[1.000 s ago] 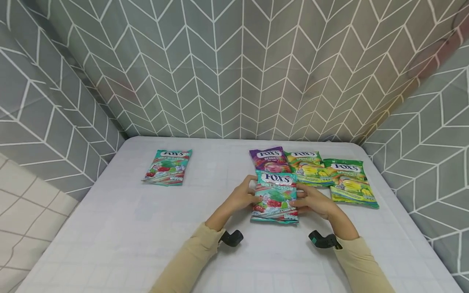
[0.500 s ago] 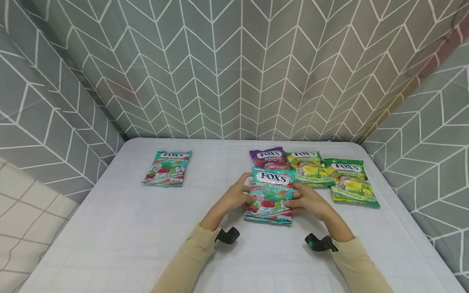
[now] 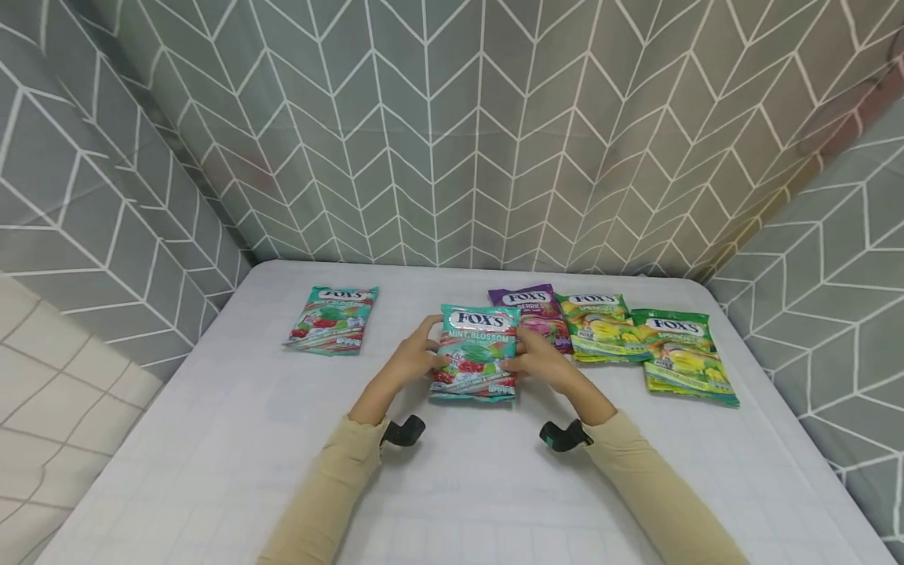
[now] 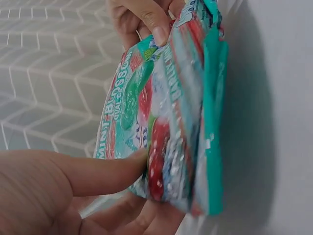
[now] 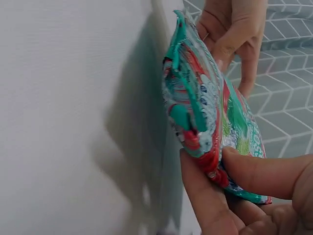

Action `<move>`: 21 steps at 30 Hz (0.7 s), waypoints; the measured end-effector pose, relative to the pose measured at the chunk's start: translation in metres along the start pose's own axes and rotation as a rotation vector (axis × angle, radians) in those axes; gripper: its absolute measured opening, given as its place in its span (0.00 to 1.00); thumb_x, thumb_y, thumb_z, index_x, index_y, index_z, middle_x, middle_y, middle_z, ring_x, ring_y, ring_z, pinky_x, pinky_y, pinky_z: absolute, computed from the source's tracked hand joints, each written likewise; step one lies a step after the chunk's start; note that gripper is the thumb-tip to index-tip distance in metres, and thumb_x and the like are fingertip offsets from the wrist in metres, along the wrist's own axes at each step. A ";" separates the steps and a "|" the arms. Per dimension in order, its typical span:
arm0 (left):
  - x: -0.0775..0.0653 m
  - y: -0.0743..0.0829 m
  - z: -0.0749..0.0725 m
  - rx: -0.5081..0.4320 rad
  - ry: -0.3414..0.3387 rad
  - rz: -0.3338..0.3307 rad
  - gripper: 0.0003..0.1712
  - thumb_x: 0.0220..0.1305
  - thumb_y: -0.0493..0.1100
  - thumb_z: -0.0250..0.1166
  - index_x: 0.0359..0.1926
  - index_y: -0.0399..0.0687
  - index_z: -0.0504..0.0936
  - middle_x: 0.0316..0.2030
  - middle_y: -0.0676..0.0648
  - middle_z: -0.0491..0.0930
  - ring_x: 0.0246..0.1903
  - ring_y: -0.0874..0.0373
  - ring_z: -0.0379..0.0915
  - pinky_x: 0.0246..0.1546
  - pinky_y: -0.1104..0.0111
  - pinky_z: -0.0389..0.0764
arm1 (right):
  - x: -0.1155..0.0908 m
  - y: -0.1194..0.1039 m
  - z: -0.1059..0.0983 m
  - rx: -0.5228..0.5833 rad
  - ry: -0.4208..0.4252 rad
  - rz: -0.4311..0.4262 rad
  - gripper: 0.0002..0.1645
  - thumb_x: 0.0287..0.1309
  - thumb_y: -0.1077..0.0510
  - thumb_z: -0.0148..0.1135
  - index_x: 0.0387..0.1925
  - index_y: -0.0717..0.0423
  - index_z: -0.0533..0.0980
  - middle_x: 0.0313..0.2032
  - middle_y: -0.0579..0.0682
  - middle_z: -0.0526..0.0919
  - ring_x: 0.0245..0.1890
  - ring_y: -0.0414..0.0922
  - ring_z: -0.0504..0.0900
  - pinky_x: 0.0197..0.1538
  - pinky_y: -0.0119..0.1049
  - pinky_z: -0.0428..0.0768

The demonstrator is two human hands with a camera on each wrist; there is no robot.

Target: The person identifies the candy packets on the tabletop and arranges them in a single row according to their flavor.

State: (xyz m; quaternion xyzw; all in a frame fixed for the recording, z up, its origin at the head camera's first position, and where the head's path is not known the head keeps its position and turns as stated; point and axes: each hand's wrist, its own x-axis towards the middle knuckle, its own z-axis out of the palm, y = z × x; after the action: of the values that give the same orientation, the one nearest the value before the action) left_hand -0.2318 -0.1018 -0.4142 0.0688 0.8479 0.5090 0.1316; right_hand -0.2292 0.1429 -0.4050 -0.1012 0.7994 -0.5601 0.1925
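A teal bag of Fox's Mint Blossom candy [image 3: 475, 357] is held between both hands over the middle of the table. My left hand [image 3: 413, 355] grips its left edge, thumb on the printed front and fingers behind. On the opposite edge my right hand [image 3: 540, 359] pinches it the same way. In the left wrist view the candy bag [image 4: 161, 112] stands tilted, its lower seam toward the white cloth. The right wrist view shows a shadow under the bag [image 5: 210, 112], with the thumb on its front and the fingers beneath.
Another teal Mint Blossom bag [image 3: 332, 320] lies at the back left of the white table [image 3: 247, 439]. At the back right lie a purple Berries bag [image 3: 540, 318], a yellow-green bag [image 3: 603, 329] and a further yellow-green bag [image 3: 685, 357]. Patterned curtains [image 3: 459, 133] enclose the table.
Both hands have carried the teal candy bag leftward and slightly farther back, away from the purple and yellow-green bags. More of the purple bag now shows. The view has shifted slightly.
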 end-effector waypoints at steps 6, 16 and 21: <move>0.004 -0.016 -0.038 0.133 0.227 -0.008 0.35 0.61 0.35 0.66 0.68 0.46 0.65 0.46 0.33 0.79 0.41 0.41 0.78 0.37 0.54 0.78 | 0.053 -0.018 0.036 -0.026 0.028 -0.023 0.33 0.60 0.70 0.60 0.65 0.72 0.60 0.50 0.69 0.78 0.47 0.58 0.81 0.44 0.43 0.82; 0.005 -0.034 -0.063 0.166 0.411 -0.021 0.34 0.61 0.34 0.65 0.68 0.41 0.66 0.45 0.29 0.78 0.36 0.42 0.77 0.32 0.55 0.76 | 0.102 -0.024 0.078 -0.212 0.122 -0.063 0.28 0.55 0.66 0.67 0.56 0.71 0.68 0.45 0.64 0.82 0.45 0.53 0.81 0.45 0.39 0.79; 0.005 -0.038 -0.064 0.221 0.434 -0.018 0.36 0.60 0.36 0.67 0.68 0.37 0.65 0.59 0.29 0.69 0.52 0.34 0.70 0.48 0.46 0.74 | 0.116 -0.028 0.091 -0.297 0.163 -0.098 0.26 0.53 0.64 0.70 0.52 0.70 0.72 0.42 0.61 0.83 0.43 0.52 0.80 0.45 0.39 0.78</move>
State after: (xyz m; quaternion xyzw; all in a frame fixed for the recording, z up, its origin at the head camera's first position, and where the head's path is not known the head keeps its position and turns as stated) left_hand -0.2545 -0.1724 -0.4199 -0.0357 0.9074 0.4148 -0.0574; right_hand -0.2975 0.0115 -0.4290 -0.1216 0.8804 -0.4508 0.0827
